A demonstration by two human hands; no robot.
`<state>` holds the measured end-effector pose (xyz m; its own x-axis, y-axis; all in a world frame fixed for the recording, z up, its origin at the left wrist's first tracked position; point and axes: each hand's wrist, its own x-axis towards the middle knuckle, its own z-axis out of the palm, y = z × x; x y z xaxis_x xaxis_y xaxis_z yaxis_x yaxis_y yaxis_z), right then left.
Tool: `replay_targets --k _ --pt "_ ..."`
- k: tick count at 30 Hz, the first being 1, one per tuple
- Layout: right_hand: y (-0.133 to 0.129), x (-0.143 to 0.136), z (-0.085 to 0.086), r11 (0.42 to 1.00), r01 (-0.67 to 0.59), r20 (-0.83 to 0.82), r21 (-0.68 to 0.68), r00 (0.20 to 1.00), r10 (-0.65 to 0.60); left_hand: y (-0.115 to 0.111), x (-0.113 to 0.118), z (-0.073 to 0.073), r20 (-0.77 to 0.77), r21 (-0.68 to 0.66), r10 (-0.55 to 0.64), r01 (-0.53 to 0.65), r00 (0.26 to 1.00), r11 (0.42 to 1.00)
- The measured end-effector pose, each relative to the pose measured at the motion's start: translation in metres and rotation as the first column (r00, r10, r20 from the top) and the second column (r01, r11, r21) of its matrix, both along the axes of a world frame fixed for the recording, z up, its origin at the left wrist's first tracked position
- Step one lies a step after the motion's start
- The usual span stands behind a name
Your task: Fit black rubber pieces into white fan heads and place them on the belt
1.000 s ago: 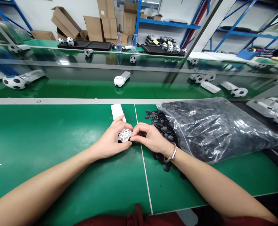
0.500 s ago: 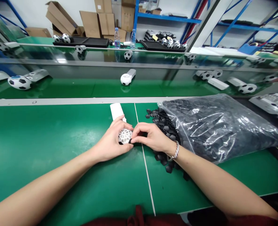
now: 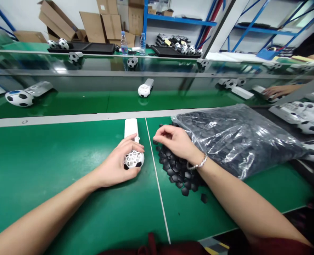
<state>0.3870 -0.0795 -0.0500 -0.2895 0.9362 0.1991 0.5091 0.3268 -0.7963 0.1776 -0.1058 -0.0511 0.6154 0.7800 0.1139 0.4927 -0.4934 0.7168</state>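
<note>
My left hand (image 3: pixel 117 163) curls around the round head of a white soccer-ball handheld fan (image 3: pixel 134 158). Its grille faces up, black patches show on its rim, and its white handle (image 3: pixel 131 127) points away from me on the green work surface. My right hand (image 3: pixel 174 141) is closed in a pinch on a small black pentagon piece (image 3: pixel 155 142), at the left edge of a loose heap of such black pieces (image 3: pixel 177 173). Part of the heap is hidden beneath that hand and wrist. A clear plastic bag (image 3: pixel 242 141) full of black pieces lies right behind the heap.
Beyond a pale rail, a green conveyor belt (image 3: pixel 93 101) carries several soccer-ball fans, one straight ahead (image 3: pixel 144 90). More fans (image 3: pixel 312 127) are piled at the right edge. Another person's hand (image 3: pixel 281 91) touches a fan at the far right. Bottles (image 3: pixel 124 44) and cartons stand behind.
My right hand has left the fan's rim and moved right to the black pieces. The fan has turned, and a black patch now shows at its front right. A co-worker's hand has come in.
</note>
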Motion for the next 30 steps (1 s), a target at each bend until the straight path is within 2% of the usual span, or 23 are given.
replay_targets --k 1,3,5,8,10,14,15,17,19,20,24,26,30 --pt "0.002 0.006 0.002 0.996 0.068 0.071 0.049 0.995 -0.071 0.0 -0.001 0.0 -0.009 0.002 0.01 -0.01 1.0 1.0" --pt "0.004 0.014 0.003 0.989 0.107 0.224 0.1 0.966 -0.127 -0.001 -0.001 0.0 -0.024 0.019 0.065 -0.064 0.998 0.998" --pt "0.004 0.016 0.0 0.994 0.051 0.336 0.094 0.938 -0.08 -0.002 -0.001 0.0 -0.03 0.03 0.1 -0.099 0.995 0.995" --pt "0.002 0.01 -0.006 0.991 -0.035 0.46 0.127 0.887 -0.028 -0.002 -0.002 0.0 -0.045 0.016 0.054 -0.053 0.998 0.998" --pt "0.002 0.005 -0.009 0.983 -0.077 0.558 0.164 0.829 -0.028 -0.001 -0.004 0.001 -0.068 0.01 0.053 -0.052 0.996 0.999" --pt "0.002 -0.002 -0.011 0.96 -0.195 0.724 0.2 0.69 -0.01 0.005 -0.013 0.005 -0.136 0.0 0.142 -0.144 0.98 0.99" --pt "0.003 -0.002 -0.011 0.952 -0.219 0.749 0.216 0.663 -0.017 0.008 -0.017 0.007 -0.149 -0.013 0.129 -0.132 0.98 0.991" --pt "0.003 -0.002 -0.011 0.938 -0.24 0.777 0.25 0.628 -0.047 0.014 -0.026 0.012 -0.162 -0.055 0.024 -0.033 0.986 0.998" --pt "0.003 -0.003 -0.011 0.936 -0.233 0.757 0.265 0.652 -0.051 0.019 -0.034 0.015 -0.157 -0.094 -0.089 0.075 0.984 0.993" --pt "0.003 -0.004 -0.01 0.938 -0.229 0.721 0.26 0.692 -0.031 0.02 -0.037 0.016 -0.155 -0.102 -0.101 0.086 0.983 0.991" --pt "-0.001 -0.014 -0.002 0.927 -0.287 0.481 0.242 0.865 0.142 0.022 -0.04 0.015 -0.198 -0.054 0.125 -0.138 0.972 0.989" --pt "-0.002 -0.021 0.003 0.897 -0.354 0.405 0.264 0.885 0.23 0.022 -0.039 0.014 -0.208 -0.037 0.156 -0.167 0.966 0.985" --pt "0.002 -0.037 0.006 0.828 -0.474 0.378 0.299 0.856 0.354 0.025 -0.042 0.013 -0.162 -0.094 0.051 -0.067 0.985 0.993"
